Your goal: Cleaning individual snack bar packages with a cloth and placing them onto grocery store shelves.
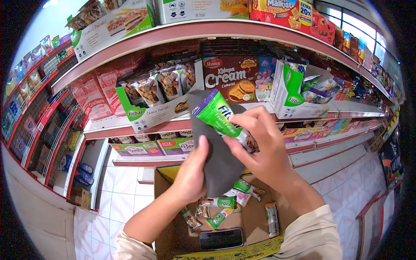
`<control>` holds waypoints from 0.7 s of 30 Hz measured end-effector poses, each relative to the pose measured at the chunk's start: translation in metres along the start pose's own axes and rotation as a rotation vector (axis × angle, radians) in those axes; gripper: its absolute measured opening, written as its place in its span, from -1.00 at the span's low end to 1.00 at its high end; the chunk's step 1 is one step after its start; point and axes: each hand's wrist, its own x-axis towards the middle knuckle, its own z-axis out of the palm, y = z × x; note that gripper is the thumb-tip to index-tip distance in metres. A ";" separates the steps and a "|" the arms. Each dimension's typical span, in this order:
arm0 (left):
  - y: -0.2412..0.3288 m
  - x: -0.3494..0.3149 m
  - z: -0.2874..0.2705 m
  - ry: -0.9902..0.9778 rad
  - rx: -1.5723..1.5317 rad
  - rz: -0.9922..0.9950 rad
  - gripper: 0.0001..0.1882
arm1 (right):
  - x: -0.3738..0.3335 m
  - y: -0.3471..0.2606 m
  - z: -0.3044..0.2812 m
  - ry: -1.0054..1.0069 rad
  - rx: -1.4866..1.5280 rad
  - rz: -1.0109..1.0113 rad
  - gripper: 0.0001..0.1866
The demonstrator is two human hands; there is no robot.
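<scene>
A snack bar (220, 116) in a green and purple wrapper is tilted in front of the shelf, pinched between the thumb and fingers of my right hand (265, 141). Behind and under the bar hangs a dark grey cloth (222, 167). My left hand (190, 171) grips the cloth at its left side, thumb up; the other fingers are hidden behind it. Below both hands stands an open cardboard box (169, 229). Several more wrapped bars (222, 218) lie loose in it, along with a dark phone (221, 239).
On the middle shelf, a display carton of bars (158, 113) stands left and a half-filled carton (286, 102) right, with a brown biscuit pack (229, 73) between them. Overhead runs the upper shelf's edge (182, 37). Another shelf rack (37, 108) stands at the left, above white tiles (123, 190).
</scene>
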 end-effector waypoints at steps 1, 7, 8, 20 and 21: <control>0.003 0.000 -0.001 0.034 -0.009 0.063 -0.46 | 0.000 -0.001 0.000 -0.038 0.010 0.034 -0.60; 0.014 -0.003 -0.006 0.055 -0.031 0.234 -0.48 | -0.001 -0.005 -0.003 -0.105 0.055 0.092 -0.60; 0.016 -0.003 -0.004 0.036 -0.042 0.252 -0.48 | -0.002 -0.005 -0.004 -0.119 0.061 0.092 -0.60; 0.019 -0.001 -0.009 0.125 0.054 0.379 -0.47 | -0.002 -0.003 -0.020 -0.077 -0.335 0.186 -0.50; 0.018 -0.001 -0.007 0.113 0.022 0.374 -0.46 | -0.001 -0.001 -0.020 -0.075 -0.339 0.189 -0.50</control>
